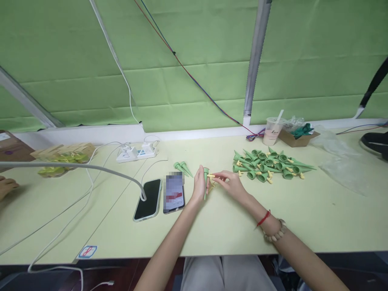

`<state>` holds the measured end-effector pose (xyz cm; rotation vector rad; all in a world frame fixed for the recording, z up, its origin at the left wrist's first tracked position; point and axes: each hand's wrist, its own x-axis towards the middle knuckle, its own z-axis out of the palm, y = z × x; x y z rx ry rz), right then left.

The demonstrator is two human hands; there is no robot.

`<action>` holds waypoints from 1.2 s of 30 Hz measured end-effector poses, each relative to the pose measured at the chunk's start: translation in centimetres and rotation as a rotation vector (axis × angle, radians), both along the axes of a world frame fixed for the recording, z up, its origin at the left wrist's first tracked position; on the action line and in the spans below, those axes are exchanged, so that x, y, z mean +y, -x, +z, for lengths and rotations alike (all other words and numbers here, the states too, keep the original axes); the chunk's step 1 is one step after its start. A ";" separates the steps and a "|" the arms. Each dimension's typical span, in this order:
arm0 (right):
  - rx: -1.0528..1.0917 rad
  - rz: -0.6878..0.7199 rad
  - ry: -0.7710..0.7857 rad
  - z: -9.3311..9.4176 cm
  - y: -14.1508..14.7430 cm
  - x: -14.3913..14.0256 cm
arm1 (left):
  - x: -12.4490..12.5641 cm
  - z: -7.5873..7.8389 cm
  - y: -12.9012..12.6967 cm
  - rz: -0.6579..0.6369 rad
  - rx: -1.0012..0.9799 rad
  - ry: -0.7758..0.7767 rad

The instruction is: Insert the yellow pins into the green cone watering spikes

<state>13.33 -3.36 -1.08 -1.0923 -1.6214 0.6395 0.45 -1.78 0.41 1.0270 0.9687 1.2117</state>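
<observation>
Hands meet over the middle of the desk (212,226). Our left hand (199,186) has its fingers closed around a green cone (205,182), held upright so the open end faces up. Our right hand (230,182) pinches a yellow piece (211,176) at that end — close enough to touch. The pile of green cones (268,165) lies near the right hand, within easy reach.
</observation>
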 end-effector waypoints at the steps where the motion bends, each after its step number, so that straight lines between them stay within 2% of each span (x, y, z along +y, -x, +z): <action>1: -0.097 0.018 -0.046 0.0 -0.1 -0.1 | 0.0 0.0 0.0 0.019 0.034 -0.018; 6: -0.402 0.053 -0.184 0.4 -0.5 -0.5 | -0.4 0.1 -0.1 -0.055 0.159 -0.105; 8: -0.425 0.052 -0.214 0.4 -0.2 -0.7 | -0.5 0.0 -0.1 -0.070 0.169 -0.123; 10: -0.357 0.042 -0.197 0.4 0.3 -0.9 | -0.6 -0.1 -0.1 -0.041 0.185 -0.168; 13: -0.088 0.086 0.008 0.2 0.9 -0.8 | -0.5 -0.6 0.1 0.007 0.271 -0.296; 17: 0.243 0.367 0.418 0.3 0.8 0.0 | -0.4 -0.7 0.5 0.034 0.430 -0.469; 19: 0.319 0.470 0.530 0.4 0.5 0.4 | -0.3 -0.6 0.6 0.035 0.474 -0.528; 21: 0.353 0.493 0.566 0.4 0.5 0.5 | -0.3 -0.5 0.5 0.047 0.474 -0.549; 24: 0.275 0.373 0.472 0.2 0.8 0.3 | -0.4 -0.5 0.2 0.061 0.371 -0.470; 28: -0.051 0.133 0.138 0.2 0.7 -0.3 | -0.3 -0.6 -0.1 0.053 0.201 -0.231; 32: -0.250 0.107 -0.057 0.3 0.2 -0.3 | 0.2 -0.6 0.2 0.073 0.097 -0.107; 36: -0.309 0.113 -0.092 0.1 -0.1 0.0 | 0.4 -0.9 0.5 -0.043 0.086 -0.048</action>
